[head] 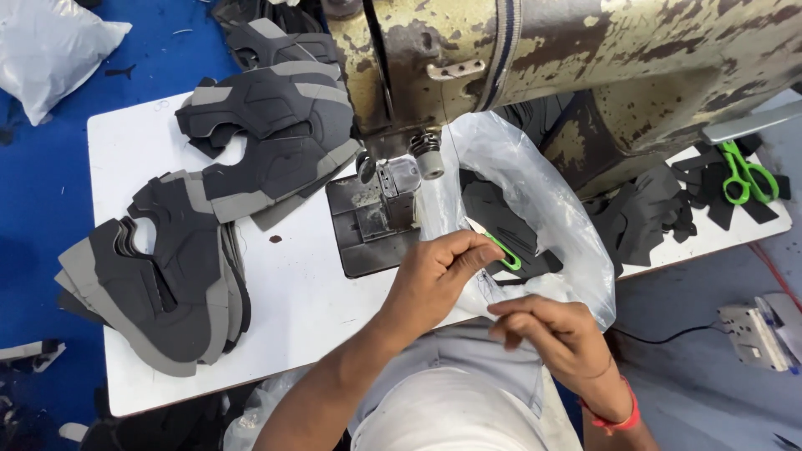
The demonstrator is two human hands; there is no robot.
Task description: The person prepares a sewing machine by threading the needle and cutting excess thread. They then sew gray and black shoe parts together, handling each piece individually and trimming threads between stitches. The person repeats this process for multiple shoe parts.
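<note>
My left hand (436, 280) is shut on a small green thread snipper (502, 251), whose tip points into a clear plastic bag (543, 209). My right hand (558, 334), with a red band at the wrist, pinches the bag's near edge just below. The bag lies on the white table (292, 309) to the right of the sewing machine's needle plate (368, 225) and holds dark cut shoe pieces (493, 213).
An old cream sewing machine (585, 58) with worn paint spans the top. Stacks of grey and black shoe uppers (167, 276) cover the table's left side. More dark pieces (643, 217) and green scissors (743, 177) lie at right. A white sack (50, 50) sits on the blue floor.
</note>
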